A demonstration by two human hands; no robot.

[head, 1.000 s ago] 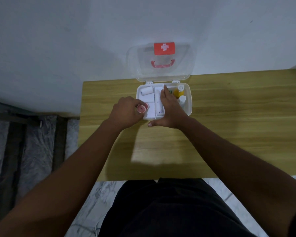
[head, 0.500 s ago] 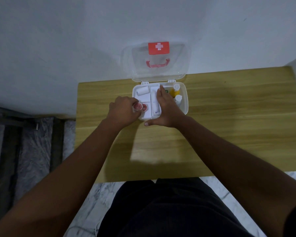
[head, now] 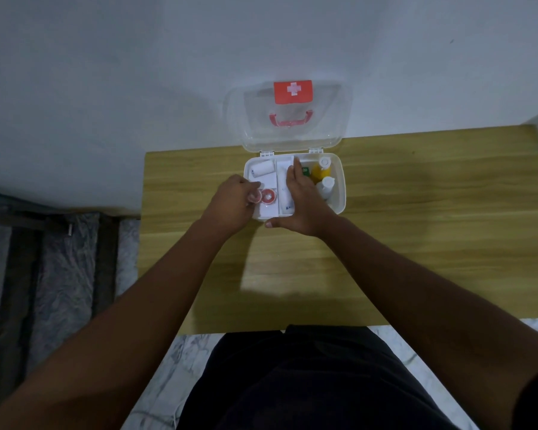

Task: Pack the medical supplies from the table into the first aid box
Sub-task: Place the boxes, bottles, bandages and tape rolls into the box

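Observation:
The white first aid box (head: pixel 339 193) stands open at the table's far edge, its clear lid (head: pixel 330 119) leaning on the wall. Inside lie a white bandage roll (head: pixel 263 168), a red tape roll (head: pixel 268 196), white packets (head: pixel 282 181), a green packet (head: pixel 305 171), a yellow bottle (head: pixel 320 171) and a white bottle (head: pixel 326 186). My left hand (head: pixel 232 207) is at the box's left front corner, fingertips pinching a small pale tape roll (head: pixel 254 197) beside the red one. My right hand (head: pixel 303 201) lies flat over the middle compartment, thumb at the front rim.
The wooden table (head: pixel 416 228) ends at a white wall behind the box. Dark floor and a marble strip lie to the left, below the table's left edge. My dark-clothed lap is against the near edge.
My left hand has moved over the box's left front compartment, and a red tape roll now lies there. My right hand has stayed flat on the middle compartment.

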